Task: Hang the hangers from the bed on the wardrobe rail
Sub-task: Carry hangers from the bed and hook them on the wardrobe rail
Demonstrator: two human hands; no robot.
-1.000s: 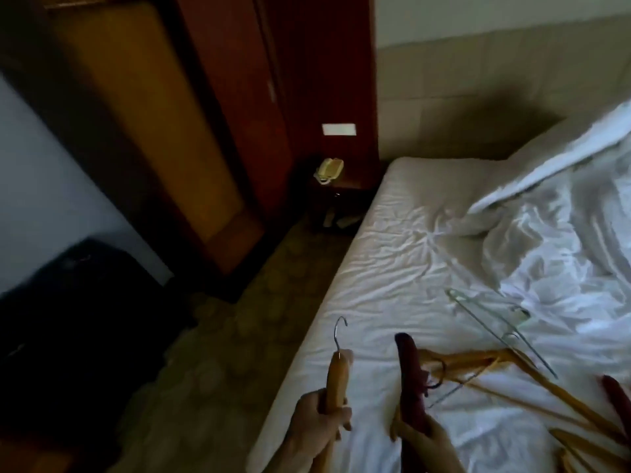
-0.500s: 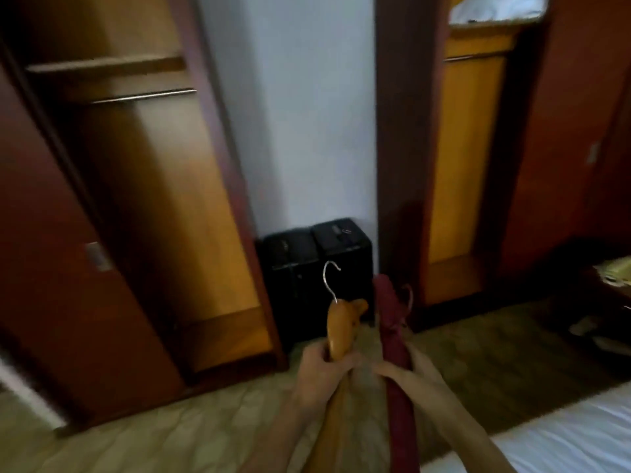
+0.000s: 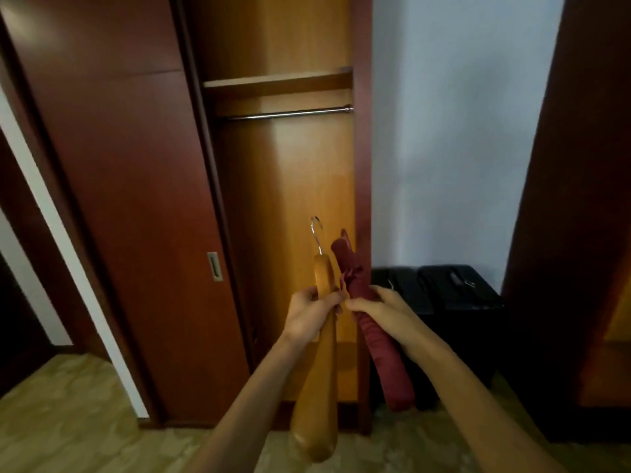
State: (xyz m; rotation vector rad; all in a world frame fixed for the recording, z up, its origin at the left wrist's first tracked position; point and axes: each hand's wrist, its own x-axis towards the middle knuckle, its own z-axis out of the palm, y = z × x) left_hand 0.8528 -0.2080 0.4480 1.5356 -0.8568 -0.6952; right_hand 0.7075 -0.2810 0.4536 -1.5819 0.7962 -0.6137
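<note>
Below the wardrobe rail (image 3: 285, 114), in front of the open wardrobe compartment, two hangers are held up side by side. A wooden hanger (image 3: 319, 363) is gripped near its top by the left hand (image 3: 312, 314), whose fingers are curled round it, so that its metal hook (image 3: 317, 233) points up toward the rail and its broad end hangs low. Just right of it, a dark red padded hanger (image 3: 372, 332) is clasped by the right hand (image 3: 382, 310), fingers wrapped over its upper part; the two grips nearly touch. A shelf (image 3: 276, 81) is seen just above the rail, a sliding door (image 3: 129, 199) to its left, and black luggage (image 3: 444, 291) low to its right against a white wall (image 3: 461, 131).
</note>
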